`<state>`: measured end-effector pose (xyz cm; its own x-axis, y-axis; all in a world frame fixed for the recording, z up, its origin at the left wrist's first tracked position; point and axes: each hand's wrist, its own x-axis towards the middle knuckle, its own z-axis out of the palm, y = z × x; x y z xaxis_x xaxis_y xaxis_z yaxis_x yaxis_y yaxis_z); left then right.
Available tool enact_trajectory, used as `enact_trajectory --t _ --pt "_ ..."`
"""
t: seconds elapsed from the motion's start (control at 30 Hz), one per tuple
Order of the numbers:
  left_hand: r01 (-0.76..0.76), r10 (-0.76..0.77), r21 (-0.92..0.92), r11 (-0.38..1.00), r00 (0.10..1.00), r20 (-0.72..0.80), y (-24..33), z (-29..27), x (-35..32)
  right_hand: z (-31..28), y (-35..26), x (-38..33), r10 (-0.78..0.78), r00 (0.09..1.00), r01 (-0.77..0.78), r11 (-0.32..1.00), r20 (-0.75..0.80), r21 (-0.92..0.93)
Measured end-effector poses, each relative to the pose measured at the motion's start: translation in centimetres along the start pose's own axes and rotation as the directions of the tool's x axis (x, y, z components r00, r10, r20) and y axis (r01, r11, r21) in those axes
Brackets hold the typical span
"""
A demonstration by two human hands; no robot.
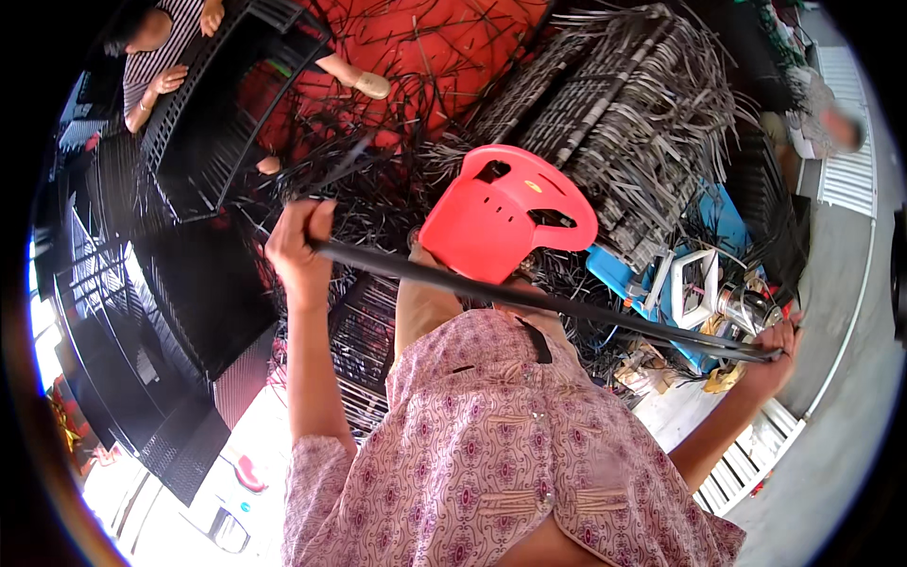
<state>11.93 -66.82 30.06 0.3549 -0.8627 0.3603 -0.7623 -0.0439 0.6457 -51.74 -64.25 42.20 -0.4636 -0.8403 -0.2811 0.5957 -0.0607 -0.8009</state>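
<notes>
A bundle of long, flat black strips [472, 286] stretches across the front of my body between both hands. Its left end is in the closed fingers of my left hand [302, 241], higher in the view. At the lower right, my right hand [775, 354] is closed round the other end. Just beyond the strips stands a small red plastic chair [491, 222], with cut-out openings in its backrest.
Large bundles of dark strips [652, 104] lie beyond the chair. Loose strips litter the red floor covering [435, 47]. Black woven furniture [189, 293] stands at left, near a person in a striped shirt [181, 33]. A blue surface [614, 274] holds clutter at right.
</notes>
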Motion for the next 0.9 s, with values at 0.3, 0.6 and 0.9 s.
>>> enact_trajectory --t 0.3,0.6,0.9 --pt "0.126 -0.145 0.274 0.953 0.988 0.05 -4.9 -5.5 -12.6 7.0 1.7 1.0 0.12 0.937 -0.026 0.96 0.328 -0.279" --pt "0.151 -0.178 0.233 0.961 0.979 0.096 6.4 -0.4 -19.2 0.9 -0.2 9.8 -0.092 0.979 0.108 0.991 0.184 -0.081" --pt "0.262 -0.077 -0.054 0.964 0.463 0.883 14.5 10.1 -14.4 -0.2 9.8 26.9 -0.101 0.995 0.08 0.856 -0.015 -0.511"
